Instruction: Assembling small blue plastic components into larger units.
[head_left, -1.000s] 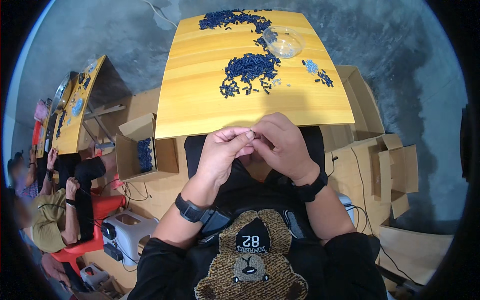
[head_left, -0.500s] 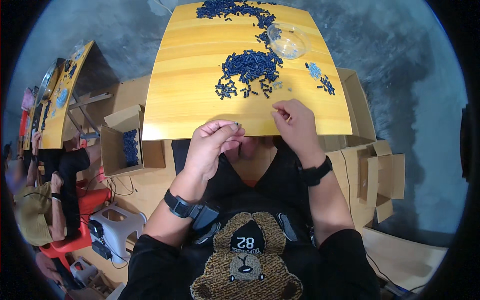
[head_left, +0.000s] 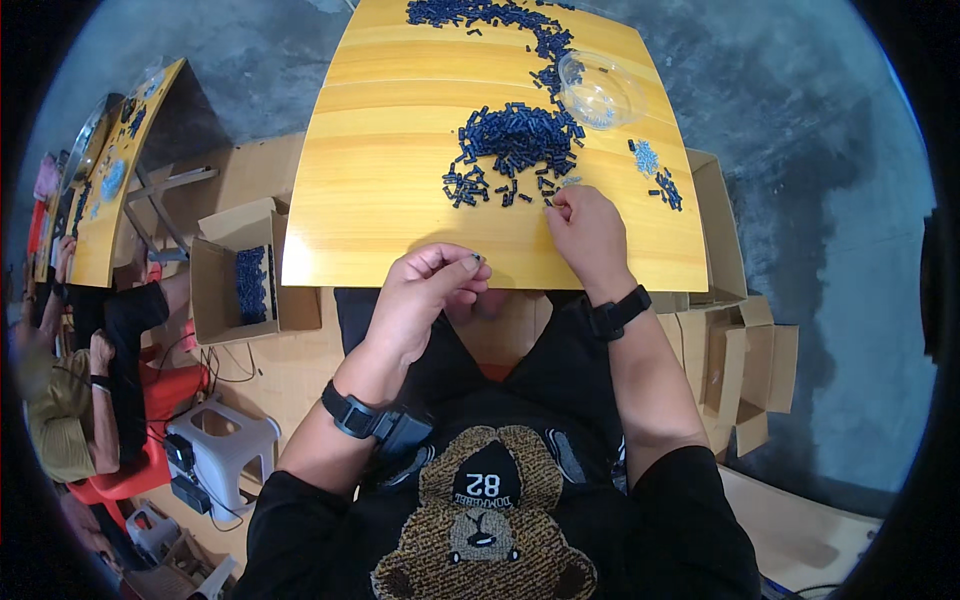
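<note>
Over the table's near edge, my left hand (head_left: 428, 290) is closed in a pinch, with the dark tip of a small piece (head_left: 476, 258) showing between thumb and forefinger. My right hand (head_left: 590, 235) reaches forward onto the table, fingertips pressed together by a few small clear parts (head_left: 571, 181) and loose dark pieces. Whatever its fingers hold, if anything, is hidden. Just beyond lies a big heap of short dark-blue cylindrical pieces (head_left: 520, 138), with several scattered along its near side.
On the yellow wooden table (head_left: 370, 220) stands a clear round bowl (head_left: 603, 92). Small clear parts (head_left: 646, 156) and dark pieces (head_left: 667, 191) lie at right. A cardboard box (head_left: 210, 285) of dark pieces is left, another box (head_left: 755, 370) right. A person (head_left: 75, 410) sits far left.
My right hand has moved forward to the small parts near the heap, its fingertips now at the table. My left hand keeps its pinch. The whole view has shifted slightly.
</note>
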